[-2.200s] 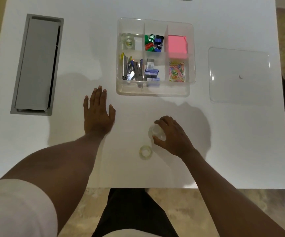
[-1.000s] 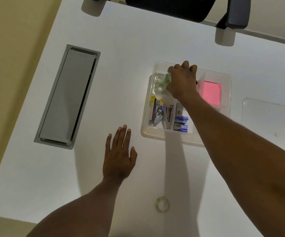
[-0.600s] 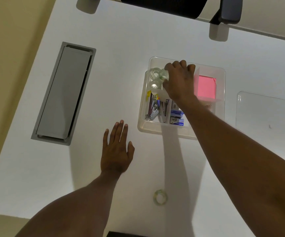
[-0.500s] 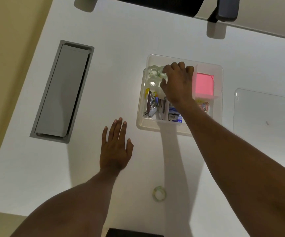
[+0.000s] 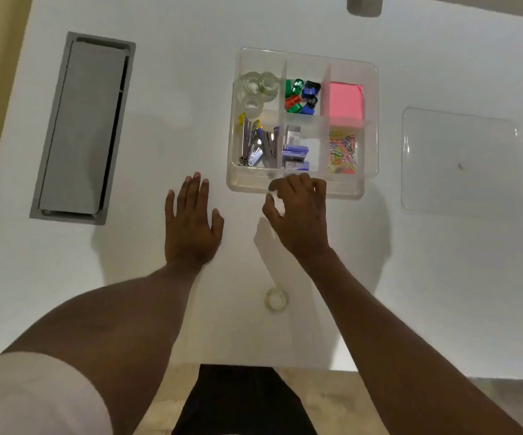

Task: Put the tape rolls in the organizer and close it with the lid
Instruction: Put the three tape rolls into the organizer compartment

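A white table (image 5: 410, 277) fills almost the whole view, and the clear organizer (image 5: 370, 70) stands on it as the main landmark. In the far-left compartment of the organizer lie three clear tape rolls (image 5: 258, 89), close together. The other compartments hold coloured binder clips (image 5: 302, 95), a pink block of notes (image 5: 345, 100), staplers (image 5: 258, 146), small staple boxes (image 5: 294, 150) and coloured paper clips (image 5: 343, 152). One more tape roll (image 5: 275, 300) lies flat on the table, well on the near side of the organizer, between the two forearms. The transparent lid (image 5: 458, 158) lies flat on the table to the right of the organizer, apart from it. To the left of the organizer, well apart, a grey rectangular hatch (image 5: 81, 127) is set into the table top. The left hand (image 5: 191, 224) rests flat on the table, just near the front-left corner of the organizer, fingers stretched out and holding nothing. The right hand (image 5: 301, 215) hovers at the front edge of the organizer, fingers loosely curled and half open, with nothing in them. Beyond the table, a yellowish wall shows at the left, and a beige floor below the near edge.
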`<state>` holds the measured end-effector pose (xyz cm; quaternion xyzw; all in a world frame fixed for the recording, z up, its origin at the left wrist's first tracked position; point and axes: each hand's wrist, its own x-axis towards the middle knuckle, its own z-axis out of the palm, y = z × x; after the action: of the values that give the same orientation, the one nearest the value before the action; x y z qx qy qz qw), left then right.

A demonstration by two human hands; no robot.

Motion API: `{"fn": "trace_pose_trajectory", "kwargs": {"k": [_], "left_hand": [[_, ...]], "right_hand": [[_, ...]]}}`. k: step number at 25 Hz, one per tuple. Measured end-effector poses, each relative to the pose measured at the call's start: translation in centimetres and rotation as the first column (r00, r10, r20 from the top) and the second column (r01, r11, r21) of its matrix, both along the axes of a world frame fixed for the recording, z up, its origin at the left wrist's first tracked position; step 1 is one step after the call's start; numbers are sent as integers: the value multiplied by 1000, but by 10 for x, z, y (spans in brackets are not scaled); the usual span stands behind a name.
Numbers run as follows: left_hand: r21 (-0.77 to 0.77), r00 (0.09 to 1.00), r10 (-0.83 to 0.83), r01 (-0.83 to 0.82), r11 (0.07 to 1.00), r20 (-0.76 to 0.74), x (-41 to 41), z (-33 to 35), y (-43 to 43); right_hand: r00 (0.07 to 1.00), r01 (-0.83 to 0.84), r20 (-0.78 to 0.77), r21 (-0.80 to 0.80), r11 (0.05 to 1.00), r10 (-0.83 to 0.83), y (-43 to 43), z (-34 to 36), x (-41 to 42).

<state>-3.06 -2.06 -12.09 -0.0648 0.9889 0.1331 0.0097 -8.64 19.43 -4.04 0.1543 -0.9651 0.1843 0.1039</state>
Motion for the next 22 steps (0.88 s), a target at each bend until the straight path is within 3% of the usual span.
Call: {"fn": "trace_pose_trajectory", "kwargs": {"k": [5, 10, 17, 22], "left_hand": [[-1, 1000, 0, 0, 1000, -14, 1, 3, 1], [22, 1000, 7, -7, 1000, -8, 1, 6, 2], [25, 1000, 12, -11, 1000, -25, 2, 8, 2], [27, 1000, 10, -10, 1000, -19, 1, 9, 2]], "right_hand": [[964, -39, 263, 14, 999, 34, 23, -26, 114], [889, -39, 457, 3, 999, 33, 43, -40, 172], [886, -102, 454, -16, 995, 98, 52, -48, 174], [902, -54, 426, -55, 997, 72, 39, -42, 140]]}}
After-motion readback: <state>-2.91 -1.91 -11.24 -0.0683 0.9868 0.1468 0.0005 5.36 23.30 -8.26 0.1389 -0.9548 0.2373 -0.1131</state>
